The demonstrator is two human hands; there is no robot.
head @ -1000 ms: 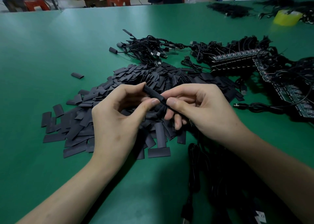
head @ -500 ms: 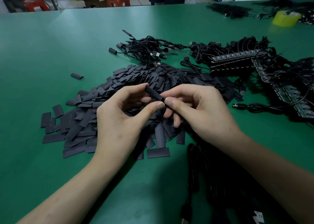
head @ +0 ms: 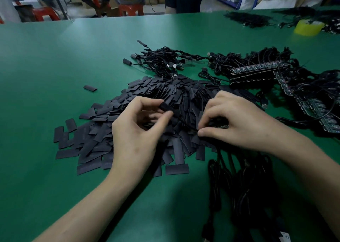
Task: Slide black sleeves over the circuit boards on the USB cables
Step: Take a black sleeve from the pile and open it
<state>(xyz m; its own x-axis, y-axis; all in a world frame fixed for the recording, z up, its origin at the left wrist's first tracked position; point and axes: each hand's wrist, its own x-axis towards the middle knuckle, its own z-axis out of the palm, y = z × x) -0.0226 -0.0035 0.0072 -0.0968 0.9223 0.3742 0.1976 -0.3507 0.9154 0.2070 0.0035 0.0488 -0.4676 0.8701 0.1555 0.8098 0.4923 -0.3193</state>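
The left hand pinched a black sleeve between thumb and forefinger, above the pile of loose sleeves. The right hand gripped the cable running rightward from that sleeve, with a circuit board peeking out under its fingers. Doing this well probably meant holding the cable taut and drawing the sleeve straight along it onto the board.
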